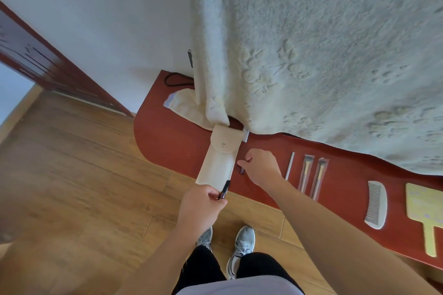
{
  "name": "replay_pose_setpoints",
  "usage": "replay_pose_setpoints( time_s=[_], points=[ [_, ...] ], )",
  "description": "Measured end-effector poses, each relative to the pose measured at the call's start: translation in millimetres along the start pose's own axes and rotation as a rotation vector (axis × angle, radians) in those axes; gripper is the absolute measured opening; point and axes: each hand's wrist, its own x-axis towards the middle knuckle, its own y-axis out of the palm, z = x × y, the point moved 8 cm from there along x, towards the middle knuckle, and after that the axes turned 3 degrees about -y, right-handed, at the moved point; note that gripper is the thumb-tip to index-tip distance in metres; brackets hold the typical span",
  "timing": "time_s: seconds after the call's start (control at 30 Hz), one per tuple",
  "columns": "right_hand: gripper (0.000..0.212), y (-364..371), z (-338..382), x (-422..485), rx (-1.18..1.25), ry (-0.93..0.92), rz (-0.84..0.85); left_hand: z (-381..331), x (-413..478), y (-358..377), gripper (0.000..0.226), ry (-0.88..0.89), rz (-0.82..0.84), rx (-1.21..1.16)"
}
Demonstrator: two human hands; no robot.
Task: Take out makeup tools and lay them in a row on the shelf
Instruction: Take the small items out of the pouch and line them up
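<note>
Dark pencil sits pinched in your left hand, at the open end of the cream pouch on the red shelf, front edge. Your right hand curls over a small dark tube beside the pouch; grip unclear.

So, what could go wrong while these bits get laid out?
The pouch reaches the front edge of the shelf, so a tug could drag it onto the floor. The left hand has only a fingertip grip on the dark pencil at that edge; a slip would drop it. The small dark tool by the right hand lies close to the pouch and might get knocked.
</note>
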Motion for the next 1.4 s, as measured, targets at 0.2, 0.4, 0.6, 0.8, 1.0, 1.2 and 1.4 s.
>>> replay_pose_setpoints(
  time_s=[0.2, 0.4, 0.6, 0.8, 1.0, 1.2, 1.4],
  points=[
    [0.034, -44, -21, -4, 0.074, 0.030, -0.110, -45, 17, 32, 0.016, 0.066, 0.070, 0.100],
    [0.029, -96, -73, -30, 0.044, 0.089, -0.211, -111, 38, 66, 0.022, 0.175, 0.041, 0.178],
    [0.037, -119, -124, -61, -0.173, 0.075, -0.250, -133, 57, 78, 0.018, 0.152, -0.031, 0.177],
    [0.047, -124, -153, -79, -0.258, 0.105, -0.204, -142, 62, 85, 0.019, 0.165, -0.051, 0.213],
    [0.052, -122, -167, -83, -0.275, 0.120, -0.186, -147, 63, 83, 0.033, 0.162, -0.084, 0.265],
    [0.054, -123, -174, -86, -0.251, 0.135, -0.179, -173, 50, 88, 0.033, 0.340, -0.122, 0.306],
    [0.053, -123, -177, -94, -0.242, 0.141, -0.183, -184, 45, 121, 0.017, 0.313, 0.050, 0.436]
  ],
)
